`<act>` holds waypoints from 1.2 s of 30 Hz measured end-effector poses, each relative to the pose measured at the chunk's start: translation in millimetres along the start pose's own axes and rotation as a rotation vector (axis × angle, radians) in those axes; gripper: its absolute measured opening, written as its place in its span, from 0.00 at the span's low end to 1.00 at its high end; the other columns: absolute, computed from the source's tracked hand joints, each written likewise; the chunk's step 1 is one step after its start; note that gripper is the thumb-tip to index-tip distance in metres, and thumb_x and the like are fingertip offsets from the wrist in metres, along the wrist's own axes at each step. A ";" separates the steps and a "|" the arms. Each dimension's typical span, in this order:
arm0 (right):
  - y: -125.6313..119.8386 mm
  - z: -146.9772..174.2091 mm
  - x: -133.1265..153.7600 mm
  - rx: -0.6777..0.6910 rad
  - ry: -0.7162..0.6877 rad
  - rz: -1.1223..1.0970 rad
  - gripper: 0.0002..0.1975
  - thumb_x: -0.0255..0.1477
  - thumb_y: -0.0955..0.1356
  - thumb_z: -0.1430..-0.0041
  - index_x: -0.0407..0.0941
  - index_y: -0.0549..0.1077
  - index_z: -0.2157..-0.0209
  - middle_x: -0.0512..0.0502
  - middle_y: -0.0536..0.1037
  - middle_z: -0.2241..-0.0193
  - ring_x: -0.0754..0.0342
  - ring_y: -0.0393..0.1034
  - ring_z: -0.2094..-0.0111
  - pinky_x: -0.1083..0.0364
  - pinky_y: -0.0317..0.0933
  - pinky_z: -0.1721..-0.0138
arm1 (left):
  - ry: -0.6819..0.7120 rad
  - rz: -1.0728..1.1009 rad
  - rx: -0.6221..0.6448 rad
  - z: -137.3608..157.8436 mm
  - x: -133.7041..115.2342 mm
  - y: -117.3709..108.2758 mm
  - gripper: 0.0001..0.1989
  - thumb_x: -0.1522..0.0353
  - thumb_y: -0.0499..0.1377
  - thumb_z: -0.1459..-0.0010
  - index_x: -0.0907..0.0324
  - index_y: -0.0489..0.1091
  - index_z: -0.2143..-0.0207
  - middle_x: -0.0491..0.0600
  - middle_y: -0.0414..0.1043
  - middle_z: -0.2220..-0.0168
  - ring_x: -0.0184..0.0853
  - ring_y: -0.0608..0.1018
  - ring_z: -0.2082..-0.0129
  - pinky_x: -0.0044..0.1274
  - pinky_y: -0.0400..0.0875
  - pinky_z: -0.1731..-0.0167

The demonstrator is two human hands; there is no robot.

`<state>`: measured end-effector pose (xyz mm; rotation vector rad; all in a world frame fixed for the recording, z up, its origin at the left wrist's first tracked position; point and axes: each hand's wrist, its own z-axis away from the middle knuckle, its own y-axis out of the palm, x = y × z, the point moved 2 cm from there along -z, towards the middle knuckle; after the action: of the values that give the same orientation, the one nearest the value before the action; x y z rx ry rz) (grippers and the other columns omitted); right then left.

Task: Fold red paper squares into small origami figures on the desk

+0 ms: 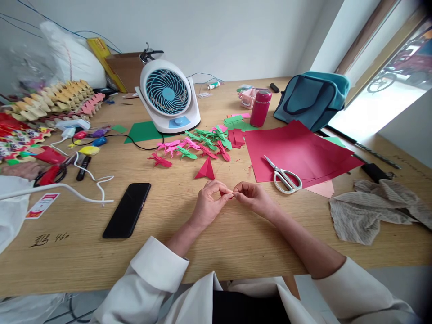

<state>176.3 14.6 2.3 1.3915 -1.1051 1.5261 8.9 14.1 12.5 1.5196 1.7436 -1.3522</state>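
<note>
My left hand (211, 198) and my right hand (254, 198) meet over the table, thumbs and fingertips pinched together. Between them is a small piece of red paper (222, 194), mostly hidden by the fingers. Just beyond my left hand stands a folded red paper triangle (205, 169). Farther back lies a pile of folded paper figures in green (205, 138), pink (169, 147) and red (159, 160). To the right, white-handled scissors (286, 179) rest partly on large red paper sheets (303, 148).
A black phone (127, 210) lies left of my hands. Behind the figures stand a white fan (168, 94) and a red flask (261, 108). A teal bag (312, 96) and a crumpled cloth (371, 209) are at right. Another person's hand (25, 170) shows at the left edge.
</note>
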 end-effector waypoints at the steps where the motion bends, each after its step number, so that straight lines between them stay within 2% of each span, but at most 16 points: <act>1: -0.2 0.1 0.3 0.012 0.008 -0.010 0.22 0.48 0.71 0.50 0.42 0.71 0.71 0.53 0.68 0.78 0.61 0.55 0.77 0.58 0.48 0.75 | -0.001 0.002 0.002 -0.1 -0.2 -0.4 0.04 0.70 0.65 0.44 0.58 0.74 0.73 0.47 0.74 0.70 0.34 0.75 0.66 0.26 0.68 0.61; 8: -4.5 1.1 0.5 0.125 0.027 -0.076 0.23 0.49 0.72 0.49 0.41 0.74 0.71 0.53 0.67 0.79 0.61 0.54 0.77 0.58 0.46 0.75 | 0.003 0.000 0.004 -0.4 -1.6 -3.5 0.04 0.67 0.67 0.45 0.56 0.78 0.73 0.47 0.76 0.72 0.35 0.74 0.66 0.28 0.67 0.61; 16: -3.6 0.7 1.1 0.096 0.040 -0.106 0.24 0.50 0.72 0.51 0.42 0.71 0.72 0.55 0.64 0.80 0.62 0.49 0.78 0.58 0.42 0.76 | 0.030 -0.027 0.007 -0.6 -5.4 -5.5 0.04 0.66 0.67 0.45 0.56 0.78 0.72 0.47 0.77 0.71 0.36 0.74 0.65 0.29 0.68 0.59; 22: -3.2 0.4 -2.4 0.063 0.021 -0.028 0.23 0.49 0.72 0.50 0.41 0.72 0.72 0.54 0.65 0.80 0.61 0.51 0.78 0.58 0.43 0.76 | 0.053 -0.038 0.001 -0.4 -6.3 -3.8 0.02 0.71 0.67 0.46 0.57 0.77 0.72 0.47 0.75 0.72 0.36 0.74 0.66 0.29 0.68 0.60; 33: -2.2 0.6 1.6 0.096 0.096 -0.151 0.25 0.50 0.74 0.54 0.41 0.72 0.72 0.55 0.64 0.81 0.62 0.50 0.78 0.58 0.43 0.76 | 0.002 -0.047 0.016 -0.3 -9.2 -4.1 0.06 0.72 0.63 0.43 0.58 0.73 0.73 0.47 0.74 0.71 0.35 0.74 0.64 0.28 0.67 0.58; 36: -2.5 0.3 0.9 0.090 0.077 -0.147 0.25 0.51 0.74 0.54 0.41 0.72 0.72 0.55 0.66 0.81 0.62 0.50 0.78 0.59 0.43 0.76 | -0.001 -0.057 0.025 -0.9 -8.5 -3.4 0.04 0.70 0.64 0.43 0.57 0.75 0.72 0.47 0.75 0.70 0.35 0.74 0.64 0.28 0.68 0.59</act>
<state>178.7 15.2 3.5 1.4289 -0.8769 1.5258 8.4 11.2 21.1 1.4927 1.7891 -1.4072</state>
